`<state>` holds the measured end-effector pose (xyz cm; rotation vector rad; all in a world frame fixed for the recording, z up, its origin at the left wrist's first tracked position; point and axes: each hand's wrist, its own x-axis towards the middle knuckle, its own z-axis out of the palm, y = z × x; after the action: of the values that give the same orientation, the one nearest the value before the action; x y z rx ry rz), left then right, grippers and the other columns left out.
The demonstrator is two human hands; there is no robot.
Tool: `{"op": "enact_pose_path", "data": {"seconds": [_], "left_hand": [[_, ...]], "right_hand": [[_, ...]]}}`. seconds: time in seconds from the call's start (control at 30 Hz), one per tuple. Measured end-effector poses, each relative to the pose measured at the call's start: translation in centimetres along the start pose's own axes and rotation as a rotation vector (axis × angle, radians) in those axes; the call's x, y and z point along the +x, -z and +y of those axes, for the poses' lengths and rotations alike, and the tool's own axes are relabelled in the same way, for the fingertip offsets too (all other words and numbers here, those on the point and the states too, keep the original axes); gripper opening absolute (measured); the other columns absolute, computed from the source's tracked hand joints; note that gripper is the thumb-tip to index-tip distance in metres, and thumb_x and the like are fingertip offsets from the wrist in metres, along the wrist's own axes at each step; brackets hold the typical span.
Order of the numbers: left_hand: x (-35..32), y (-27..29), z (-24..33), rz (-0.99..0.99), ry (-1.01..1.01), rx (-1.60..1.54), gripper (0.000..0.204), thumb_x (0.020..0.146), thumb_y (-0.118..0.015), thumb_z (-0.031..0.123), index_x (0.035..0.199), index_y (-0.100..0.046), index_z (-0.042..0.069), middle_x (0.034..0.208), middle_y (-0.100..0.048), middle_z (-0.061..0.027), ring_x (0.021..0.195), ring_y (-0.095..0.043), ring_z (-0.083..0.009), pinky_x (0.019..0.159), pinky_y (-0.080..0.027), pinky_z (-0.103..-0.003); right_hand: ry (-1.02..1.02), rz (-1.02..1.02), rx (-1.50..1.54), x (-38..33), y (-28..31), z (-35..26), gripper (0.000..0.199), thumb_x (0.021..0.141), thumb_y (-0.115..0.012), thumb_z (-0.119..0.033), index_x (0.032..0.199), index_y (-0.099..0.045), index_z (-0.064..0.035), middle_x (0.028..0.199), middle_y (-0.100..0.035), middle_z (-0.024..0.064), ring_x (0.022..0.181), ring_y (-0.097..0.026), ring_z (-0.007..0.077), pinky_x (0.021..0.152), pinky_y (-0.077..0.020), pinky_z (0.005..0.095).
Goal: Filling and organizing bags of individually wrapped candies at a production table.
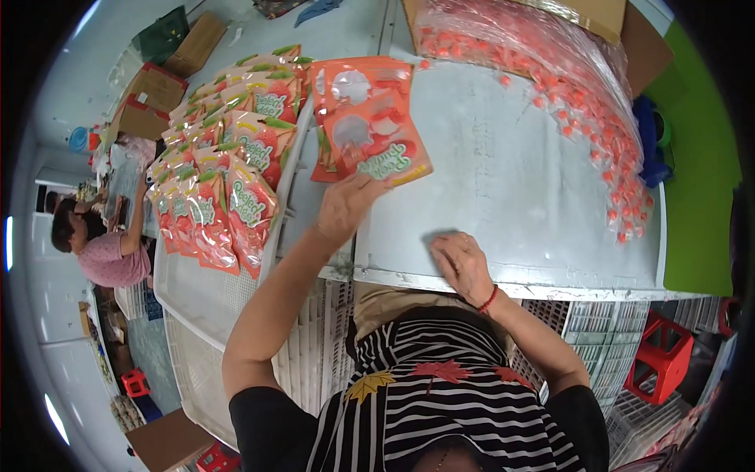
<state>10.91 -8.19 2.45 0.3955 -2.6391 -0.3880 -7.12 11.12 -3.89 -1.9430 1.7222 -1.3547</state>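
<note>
Touching left hand (346, 206): flat coral-red pouch (383, 141), rounded greyish window (351, 131), fruit print.

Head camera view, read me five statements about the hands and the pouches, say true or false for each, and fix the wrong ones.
1. The left hand is at the lower edge of the flat pouches. True.
2. A red band circles the wrist of the right hand. True.
3. Filled pouches lie in a white tray, left of the flat ones. True.
4. The right hand grips a filled pouch. False: it is by the near edge of the table, with no pouch seen in it.
5. Nothing lies right of the flat pouches. False: small red packets are there.
</note>
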Motion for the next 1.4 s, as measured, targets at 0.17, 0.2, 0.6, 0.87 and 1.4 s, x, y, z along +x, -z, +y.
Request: {"op": "enact_pose_path", "data": {"seconds": [0.17, 0.2, 0.6, 0.87, 1.4], "left_hand": [[2.8, -3.9, 5.3, 0.042, 0.132, -0.083, 0.01, 0.084, -0.061, 0.009, 0.086, -0.065, 0.0, 0.082, -0.065, -0.0103, 0.071, -0.062, -0.0247, 0.062, -0.05, -0.03], [3.1, -4.5, 5.9, 0.038, 0.121, -0.095, 0.01, 0.084, -0.061, 0.009, 0.086, -0.065, 0.0, 0.082, -0.065, -0.0103, 0.071, -0.062, -0.0247, 0.062, -0.05, -0.03], [4.5, -7.7, 8.1, 0.155, 0.329, -0.426, 0.028, 0.073, -0.077, 0.014, 0.07, -0.053, 0.0, 0.062, -0.055, -0.0122, 0.052, -0.054, -0.0244, 0.05, -0.041, -0.036], [4.9, -7.6, 8.7, 0.223, 0.238, -0.327, 0.028, 0.074, -0.078, 0.01, 0.068, -0.051, 0.002, 0.056, -0.053, -0.0061, 0.048, -0.048, -0.012, 0.046, -0.039, -0.027], [5.1, -7.7, 9.5, 0.107, 0.215, 0.117, 0.028, 0.081, -0.061, 0.012, 0.108, -0.056, 0.006, 0.071, -0.064, -0.0163, 0.057, -0.064, -0.0332, 0.051, -0.05, -0.044]], "right_hand": [[-0.627, 0.057, 0.545, 2.6, 0.1, -0.6, 0.018, 0.092, -0.057, -0.011, 0.106, -0.059, 0.0001, 0.085, -0.061, 0.0046, 0.072, -0.057, 0.0104, 0.063, -0.0457, 0.0229], [-0.69, 0.115, 0.707, 3.1, 0.2, -0.1, 0.02, 0.094, -0.056, -0.013, 0.11, -0.056, -0.0008, 0.086, -0.058, 0.0, 0.074, -0.054, 0.0066, 0.063, -0.0438, 0.0209], [-0.742, 0.148, 0.64, 2.5, 2.3, 3.1, 0.028, 0.097, -0.053, -0.023, 0.116, -0.051, -0.0032, 0.091, -0.06, 0.0013, 0.074, -0.056, 0.0071, 0.062, -0.0435, 0.0206], [-0.595, 0.304, 0.349, 3.5, 3.5, -0.1, 0.022, 0.094, -0.056, -0.019, 0.095, -0.057, 0.0025, 0.08, -0.061, 0.0028, 0.067, -0.056, 0.0077, 0.058, -0.0442, 0.0218], [-0.4, 0.226, -0.062, 2.7, 3.1, -1.3, 0.013, 0.087, -0.06, -0.014, 0.093, -0.058, -0.0021, 0.068, -0.061, 0.0152, 0.058, -0.061, 0.0302, 0.053, -0.048, 0.038]]}}
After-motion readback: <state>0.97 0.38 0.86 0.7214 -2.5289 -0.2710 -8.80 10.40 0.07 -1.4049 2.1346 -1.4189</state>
